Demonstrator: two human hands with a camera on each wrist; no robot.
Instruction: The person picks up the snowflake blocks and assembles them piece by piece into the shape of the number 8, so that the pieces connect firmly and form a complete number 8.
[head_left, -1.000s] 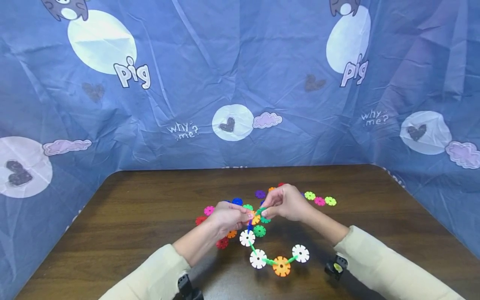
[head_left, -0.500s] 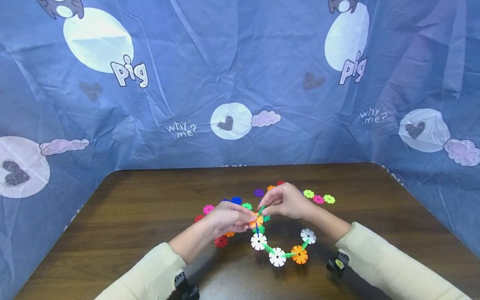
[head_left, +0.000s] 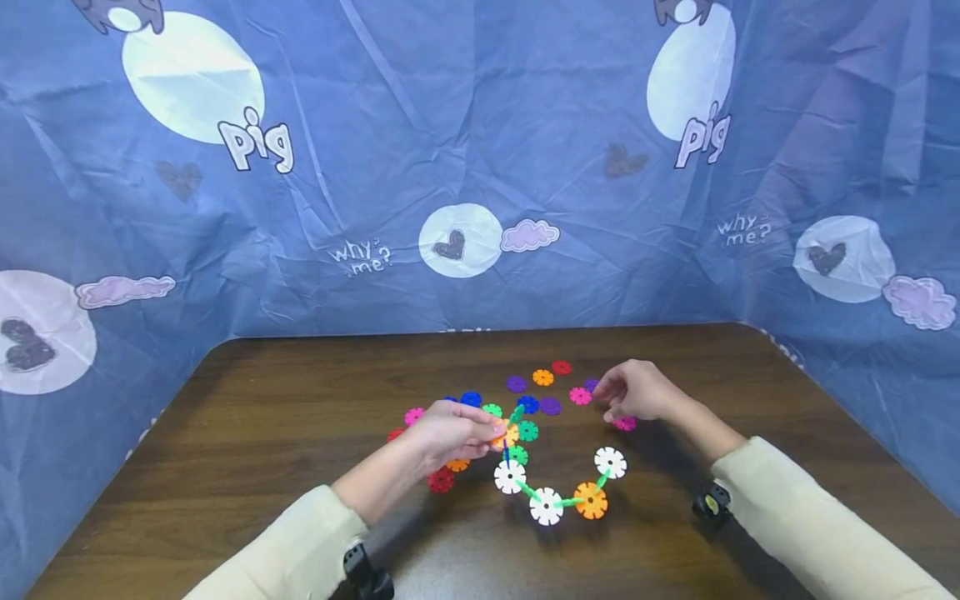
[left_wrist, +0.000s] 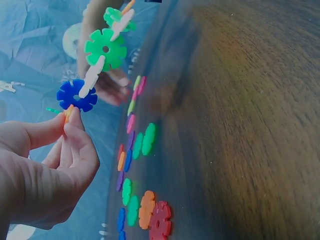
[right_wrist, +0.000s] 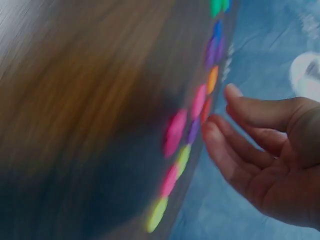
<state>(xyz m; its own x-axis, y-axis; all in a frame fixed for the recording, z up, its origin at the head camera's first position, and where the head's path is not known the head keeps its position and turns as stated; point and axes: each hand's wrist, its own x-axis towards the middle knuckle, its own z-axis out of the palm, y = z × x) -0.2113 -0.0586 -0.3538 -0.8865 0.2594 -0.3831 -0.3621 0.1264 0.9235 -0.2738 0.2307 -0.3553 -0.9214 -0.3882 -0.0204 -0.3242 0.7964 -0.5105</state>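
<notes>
My left hand [head_left: 453, 435] pinches an orange notched plastic disc [head_left: 511, 435] between thumb and fingers. That disc is one end of a curved chain of interlocking discs, held above the table. A green disc [head_left: 517, 414] stands slotted on its top; below, a blue disc [left_wrist: 76, 95] joins it to a white disc [head_left: 546, 506] section with green links and another orange disc [head_left: 591, 501]. My right hand [head_left: 637, 390] is off the chain, its fingers loosely bent over the loose discs at the right. Nothing shows between its fingers in the right wrist view [right_wrist: 270, 150].
Loose notched discs lie flat on the brown wooden table [head_left: 300, 383]: a pink disc [head_left: 581, 396], a purple disc [head_left: 550, 406], a red disc [head_left: 440, 479] and several others, some partly behind my hands. A blue printed cloth [head_left: 480, 125] hangs behind the table.
My right hand has let go of the green disc on the chain and moved right, over the loose discs. My left hand still holds the orange disc; the chain has swung.
</notes>
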